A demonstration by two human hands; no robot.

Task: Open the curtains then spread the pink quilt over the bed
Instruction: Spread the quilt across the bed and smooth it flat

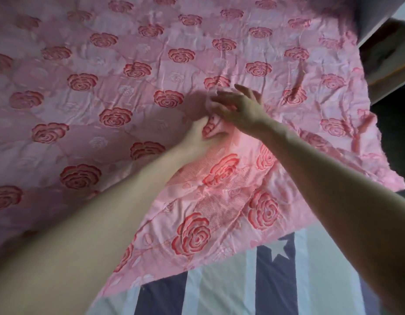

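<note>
Left hand (198,136): we saw it pinch a fold of the pink quilt (94,92).
Right hand (240,105): fingers were spread, touching that fold.
Striped sheet (276,283): lay under the quilt.

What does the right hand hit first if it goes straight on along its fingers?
The bunched fold of the pink quilt, just ahead of the right hand. The fingers may be touching it; depth is unclear.
</note>
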